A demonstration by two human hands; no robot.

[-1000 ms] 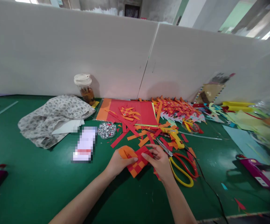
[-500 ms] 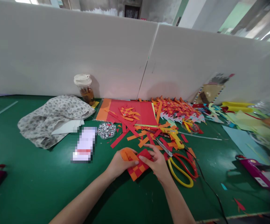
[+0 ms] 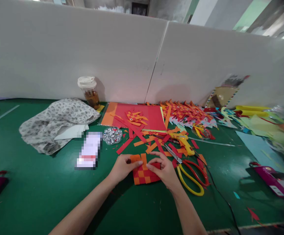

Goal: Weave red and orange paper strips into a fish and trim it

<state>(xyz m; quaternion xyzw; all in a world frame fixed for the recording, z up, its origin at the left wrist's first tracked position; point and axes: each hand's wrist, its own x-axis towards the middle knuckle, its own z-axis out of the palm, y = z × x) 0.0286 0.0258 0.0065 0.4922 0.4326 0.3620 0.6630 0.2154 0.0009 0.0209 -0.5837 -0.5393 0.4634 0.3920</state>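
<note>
Between my hands, just above the green table (image 3: pixel 43 186), is a woven paper piece (image 3: pixel 143 176) in a red and orange check, with orange strip ends standing up at its top. My left hand (image 3: pixel 123 166) pinches its left side, thumb across the front. On the right side, my right hand (image 3: pixel 162 168) grips the red part with its thumb near the middle, the index finger stretched over the top. Right of that hand lie scissors (image 3: pixel 191 176) with one red and one yellow handle. Loose paper strips (image 3: pixel 154 143) are strewn beyond my hands.
A yellow glue gun (image 3: pixel 184 142) with a black cord rests behind the scissors. Woven paper fish (image 3: pixel 186 112) are heaped by the white partition (image 3: pixel 83 45). Left stand a lidded cup (image 3: pixel 90 93), patterned cloth (image 3: pixel 58 124), blurred phone (image 3: pixel 89 150) and a dish of googly eyes (image 3: pixel 112 135).
The woven piece has turned from a slant to nearly level, its orange strip ends now more upright and apart. My left hand has shifted slightly left; the right stays at its side.
</note>
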